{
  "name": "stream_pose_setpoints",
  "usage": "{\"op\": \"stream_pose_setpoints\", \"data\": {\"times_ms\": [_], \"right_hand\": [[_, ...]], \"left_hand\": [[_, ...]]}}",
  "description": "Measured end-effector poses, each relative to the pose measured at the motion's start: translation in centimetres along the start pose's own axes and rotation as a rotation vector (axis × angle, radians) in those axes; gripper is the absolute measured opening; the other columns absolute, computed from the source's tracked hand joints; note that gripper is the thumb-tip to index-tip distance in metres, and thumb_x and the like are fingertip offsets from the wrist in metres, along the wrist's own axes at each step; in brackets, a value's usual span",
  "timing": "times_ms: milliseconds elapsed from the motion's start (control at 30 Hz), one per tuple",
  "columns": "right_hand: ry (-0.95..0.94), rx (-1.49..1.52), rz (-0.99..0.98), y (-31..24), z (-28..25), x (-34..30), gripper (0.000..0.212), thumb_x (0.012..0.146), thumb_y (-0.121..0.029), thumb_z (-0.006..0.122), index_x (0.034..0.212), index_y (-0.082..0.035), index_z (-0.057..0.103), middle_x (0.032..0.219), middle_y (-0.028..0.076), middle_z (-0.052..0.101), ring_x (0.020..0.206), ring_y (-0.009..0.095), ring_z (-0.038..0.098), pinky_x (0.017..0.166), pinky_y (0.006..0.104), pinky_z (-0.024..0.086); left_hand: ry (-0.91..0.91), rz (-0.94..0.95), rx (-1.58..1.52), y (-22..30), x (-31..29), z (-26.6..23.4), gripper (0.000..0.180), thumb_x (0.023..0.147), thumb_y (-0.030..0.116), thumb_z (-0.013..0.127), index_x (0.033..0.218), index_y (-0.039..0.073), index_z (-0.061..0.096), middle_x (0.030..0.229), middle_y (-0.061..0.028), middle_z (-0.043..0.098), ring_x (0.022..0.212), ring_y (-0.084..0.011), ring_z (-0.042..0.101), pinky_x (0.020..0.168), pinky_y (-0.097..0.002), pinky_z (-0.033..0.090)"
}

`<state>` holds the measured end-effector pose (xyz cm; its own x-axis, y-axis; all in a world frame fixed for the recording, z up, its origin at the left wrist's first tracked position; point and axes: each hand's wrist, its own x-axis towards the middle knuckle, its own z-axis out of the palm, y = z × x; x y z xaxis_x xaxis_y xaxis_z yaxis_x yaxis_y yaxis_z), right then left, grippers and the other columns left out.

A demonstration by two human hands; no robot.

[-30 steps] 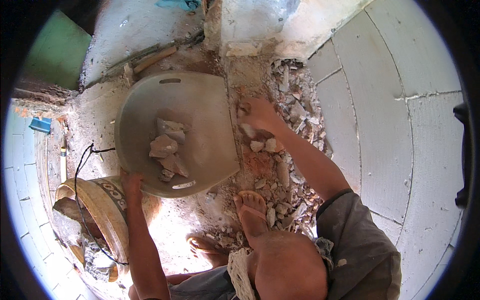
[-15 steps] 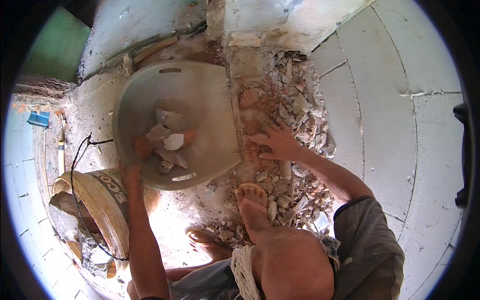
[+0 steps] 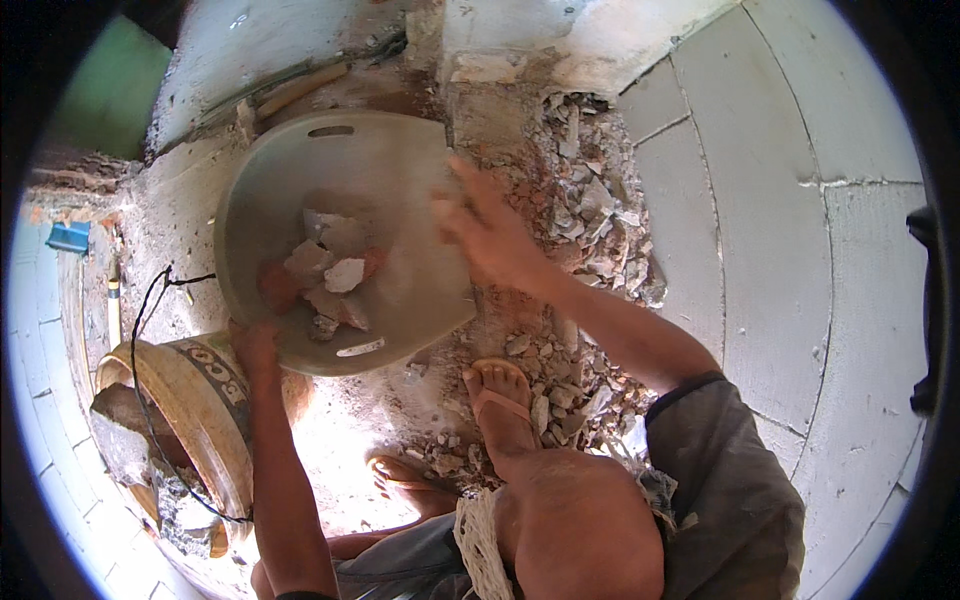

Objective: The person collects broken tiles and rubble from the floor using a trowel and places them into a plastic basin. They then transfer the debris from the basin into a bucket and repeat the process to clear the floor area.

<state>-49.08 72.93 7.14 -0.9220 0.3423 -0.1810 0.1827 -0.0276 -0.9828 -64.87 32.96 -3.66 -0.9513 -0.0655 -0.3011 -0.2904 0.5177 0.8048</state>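
In the head view, see the right hand (image 3: 480,220) up from the rubble (image 3: 600,200) since half a second ago, now over the upper part of the straight right edge of the grey pan (image 3: 420,290). Make out fingers loosely apart but blurred, with nothing clear between them. Find the left hand (image 3: 255,350) curled on the pan's lower left rim, same as before. Near the pan's middle, see grey chunks (image 3: 342,236), with red brick bits (image 3: 277,285) and a white lump (image 3: 345,275) added since one second ago. Count that as a fuller pan.
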Motion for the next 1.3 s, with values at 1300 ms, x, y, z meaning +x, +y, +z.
{"op": "stream_pose_setpoints", "data": {"times_ms": [1300], "right_hand": [[-0.753,-1.082,0.789,4.7,-17.5,-12.3,0.077,0.075,-0.034,0.079,0.143,-0.013,0.048,0.125,0.021,0.060,0.113,0.036,0.059,0.096,0.0510,0.049]], "left_hand": [[0.054,-0.055,-0.285,2.6,-1.2,0.9,0.043,0.086,0.011,0.059,0.125,-0.005,0.050,0.115,-0.0168,0.060,0.097,-0.0281,0.060,0.083,-0.0386,0.050]]}}
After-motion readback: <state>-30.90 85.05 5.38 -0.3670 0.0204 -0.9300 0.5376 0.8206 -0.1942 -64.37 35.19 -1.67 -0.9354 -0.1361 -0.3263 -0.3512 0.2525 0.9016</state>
